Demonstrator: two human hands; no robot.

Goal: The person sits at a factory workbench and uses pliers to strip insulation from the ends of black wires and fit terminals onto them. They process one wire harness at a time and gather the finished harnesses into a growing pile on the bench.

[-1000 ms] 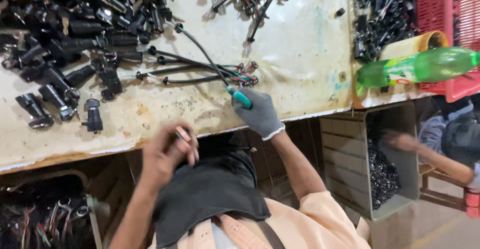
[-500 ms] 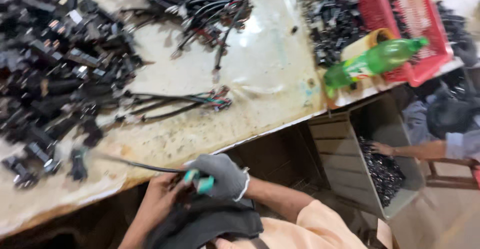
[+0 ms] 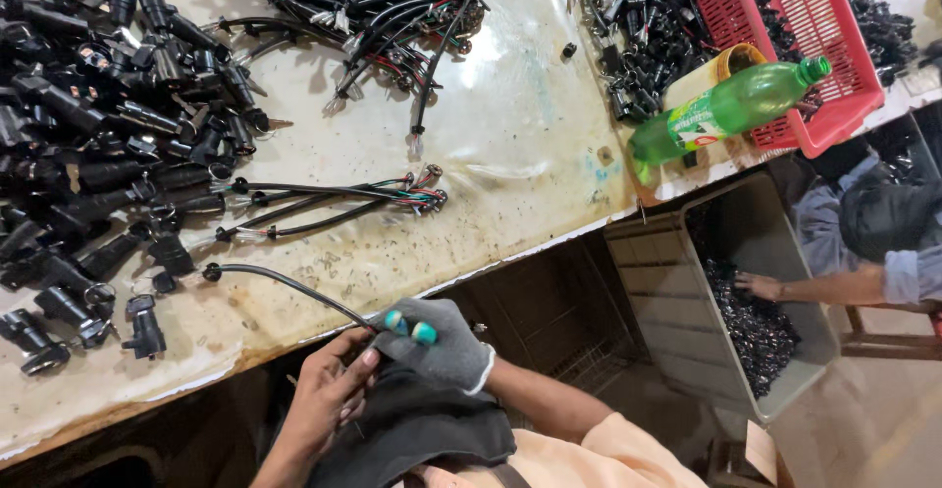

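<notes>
My right hand (image 3: pixel 437 349) wears a grey glove and grips a small tool with teal handles (image 3: pixel 410 328) just below the table's front edge. My bare left hand (image 3: pixel 329 398) is beside it, fingers pinched at the near end of a black cable (image 3: pixel 285 285). The cable arcs from the hands up onto the table and ends in a small round connector (image 3: pixel 211 272). A dark cloth (image 3: pixel 412 434) lies on my lap under both hands. A few trimmed cables with coloured wire ends (image 3: pixel 334 204) lie on the table above.
A heap of black plug parts (image 3: pixel 88 135) covers the table's left. A bundle of black wiring (image 3: pixel 373 7) lies at the back. At the right are a red basket (image 3: pixel 805 47), a green bottle (image 3: pixel 726 110), and a grey bin (image 3: pixel 687 282) where another person's hand (image 3: pixel 760 287) reaches.
The view swung left and steadied. Both hands dropped from the table edge to my lap, drawing one black cable off the table toward me, with the teal-handled tool still in my gloved hand.
</notes>
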